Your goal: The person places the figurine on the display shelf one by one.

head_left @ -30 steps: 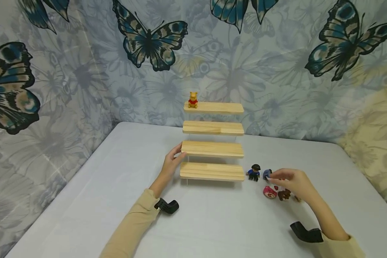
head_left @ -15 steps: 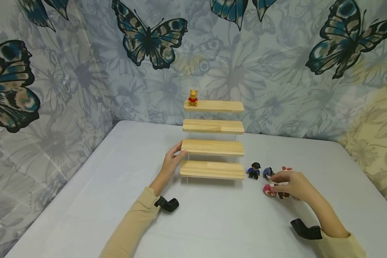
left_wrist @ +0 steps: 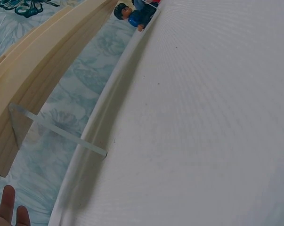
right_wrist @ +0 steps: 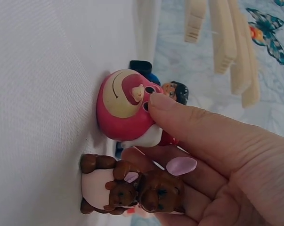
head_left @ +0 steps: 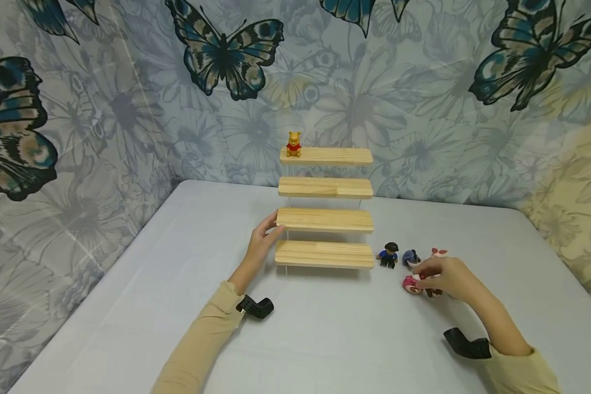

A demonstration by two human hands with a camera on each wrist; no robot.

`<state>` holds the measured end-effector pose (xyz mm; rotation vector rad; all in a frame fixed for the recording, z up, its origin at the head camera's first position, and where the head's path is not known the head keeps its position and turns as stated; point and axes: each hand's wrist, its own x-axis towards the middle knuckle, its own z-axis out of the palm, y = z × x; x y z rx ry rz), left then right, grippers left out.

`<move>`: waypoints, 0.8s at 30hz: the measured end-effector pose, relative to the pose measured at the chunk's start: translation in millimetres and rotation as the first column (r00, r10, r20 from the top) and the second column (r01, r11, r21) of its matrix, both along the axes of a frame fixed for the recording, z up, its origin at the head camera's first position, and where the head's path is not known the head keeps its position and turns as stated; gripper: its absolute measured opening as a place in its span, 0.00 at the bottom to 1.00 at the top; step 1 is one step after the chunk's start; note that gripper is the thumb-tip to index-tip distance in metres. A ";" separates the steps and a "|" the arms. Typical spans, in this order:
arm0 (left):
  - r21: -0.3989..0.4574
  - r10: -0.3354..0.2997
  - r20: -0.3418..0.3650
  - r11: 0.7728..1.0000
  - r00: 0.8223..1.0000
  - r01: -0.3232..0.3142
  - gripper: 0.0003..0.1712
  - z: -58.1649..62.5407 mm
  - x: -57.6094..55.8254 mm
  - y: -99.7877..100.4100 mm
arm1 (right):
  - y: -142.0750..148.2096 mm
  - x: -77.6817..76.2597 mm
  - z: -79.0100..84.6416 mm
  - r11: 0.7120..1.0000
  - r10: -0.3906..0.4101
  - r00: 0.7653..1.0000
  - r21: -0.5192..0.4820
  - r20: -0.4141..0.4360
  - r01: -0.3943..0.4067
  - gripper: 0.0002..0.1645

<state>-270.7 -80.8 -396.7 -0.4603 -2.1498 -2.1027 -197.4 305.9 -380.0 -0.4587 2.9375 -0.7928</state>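
The table [head_left: 103, 306] is bearing the stand [head_left: 325, 218], whose boards are stepping back, probably so each is showing. At its eight o'clock, the left hand [head_left: 261, 243] is touching a board's end, likely for steadiness; two fingers are standing apart, but I cannot tell whether others are gripping. Toward four, the right hand [head_left: 445, 278] is pinching the pink bear [right_wrist: 117, 110] between thumb and finger, seemingly for lifting. No readable writing is showing.
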 end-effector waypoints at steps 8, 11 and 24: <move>0.020 -0.001 -0.006 1.000 1.000 0.001 0.29 -25.3 -19.0 -2.8 | -0.9 -0.7 -0.2 1.000 -0.029 0.999 -0.007 0.017 0.029 0.15; 0.018 -0.002 -0.030 1.000 1.000 0.002 0.30 -28.3 -21.0 -2.5 | -0.7 -1.6 -0.3 0.999 -0.032 0.999 -0.009 0.023 0.032 0.14; 0.018 -0.015 0.002 1.000 1.000 0.015 0.28 -7.8 -5.2 -1.8 | -1.2 0.2 0.3 0.999 -0.023 0.999 0.023 -0.035 0.024 0.13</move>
